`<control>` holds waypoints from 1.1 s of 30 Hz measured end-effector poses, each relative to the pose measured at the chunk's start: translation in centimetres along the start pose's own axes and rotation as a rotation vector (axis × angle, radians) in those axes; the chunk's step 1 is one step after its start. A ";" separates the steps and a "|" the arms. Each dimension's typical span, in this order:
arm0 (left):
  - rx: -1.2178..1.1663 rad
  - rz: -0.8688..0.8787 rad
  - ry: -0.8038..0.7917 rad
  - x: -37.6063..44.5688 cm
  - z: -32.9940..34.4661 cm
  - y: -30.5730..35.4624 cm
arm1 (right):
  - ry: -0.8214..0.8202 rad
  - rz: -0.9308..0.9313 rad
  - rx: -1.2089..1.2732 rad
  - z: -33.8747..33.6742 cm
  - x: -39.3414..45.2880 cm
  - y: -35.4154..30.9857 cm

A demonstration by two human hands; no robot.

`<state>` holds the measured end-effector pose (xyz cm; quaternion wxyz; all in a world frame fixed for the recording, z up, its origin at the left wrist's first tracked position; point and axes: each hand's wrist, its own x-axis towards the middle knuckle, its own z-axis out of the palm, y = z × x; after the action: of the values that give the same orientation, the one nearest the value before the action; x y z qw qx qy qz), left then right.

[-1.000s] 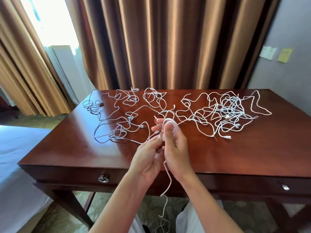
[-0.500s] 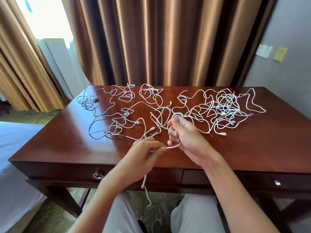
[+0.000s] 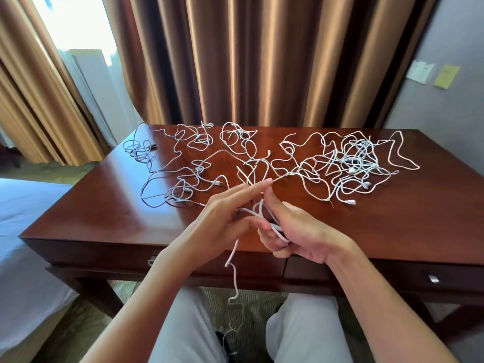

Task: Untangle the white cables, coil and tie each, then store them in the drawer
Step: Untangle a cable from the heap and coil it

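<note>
Many white cables (image 3: 348,163) are spread in loose tangles across the far half of a dark polished wood table (image 3: 104,205), thickest at the right; a smaller clump (image 3: 138,150) lies near the far left corner. Brown-gold curtains (image 3: 262,61) hang behind the table, w/ a bright window at upper left. A grey wall at right carries a white note (image 3: 421,72) and a yellow note (image 3: 446,76). A bed w/ white sheet (image 3: 23,205) is seen at left; patterned carpet under the table. Two drawers are set in the table front, both closed: left drawer (image 3: 183,260) w/ a metal pull, right drawer (image 3: 392,276) w/ a small metal knob. Contents can't be seen.

One cable (image 3: 258,210) is held above the near edge. It is gripped in the right hand (image 3: 301,231), fingers curled round a few loops. Left hand (image 3: 225,218) has fingers mostly straight, touching the cable; a clear grip isn't shown. A loose tail (image 3: 234,279) hangs down between the knees.
</note>
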<state>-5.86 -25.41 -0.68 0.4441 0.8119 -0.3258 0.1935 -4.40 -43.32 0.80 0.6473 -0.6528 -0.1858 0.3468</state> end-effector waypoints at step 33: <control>0.409 0.119 -0.149 1.7 -2.8 2.2 | 0.131 -0.155 0.205 1.6 1.9 5.1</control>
<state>-6.23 -24.48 3.14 0.2329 0.8764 -0.3590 0.2208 -5.29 -41.34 -4.45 0.7462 -0.5883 -0.1565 0.2695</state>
